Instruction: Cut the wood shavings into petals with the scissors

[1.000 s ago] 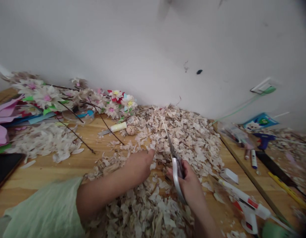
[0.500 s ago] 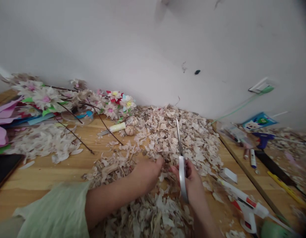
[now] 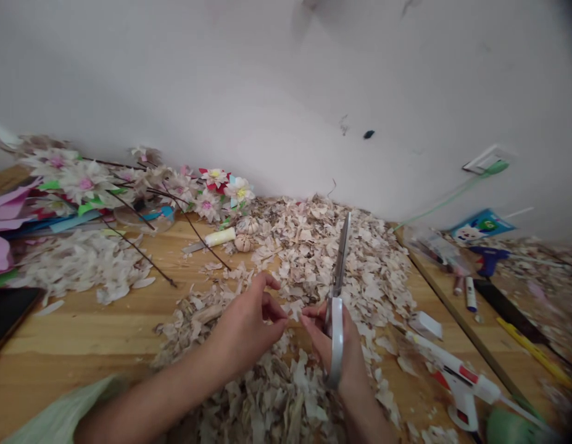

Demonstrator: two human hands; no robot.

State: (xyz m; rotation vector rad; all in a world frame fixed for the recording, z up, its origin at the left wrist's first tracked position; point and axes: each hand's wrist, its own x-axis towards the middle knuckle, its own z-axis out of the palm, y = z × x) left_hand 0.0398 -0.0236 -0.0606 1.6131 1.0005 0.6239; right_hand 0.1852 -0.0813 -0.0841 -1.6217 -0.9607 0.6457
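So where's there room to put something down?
Bare table shows between the dark phone and the left forearm. A smaller patch between whitish flakes and a yellowish handle is crossed by stems. Pale scraps crowd the left hand and right hand.

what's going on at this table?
A person works over pale, papery flakes heaped on a wooden table. The right hand holds scissors, tips pointing away from the body. The left hand is close beside it; whether it pinches a flake is unclear. Artificial flowers lie back left.
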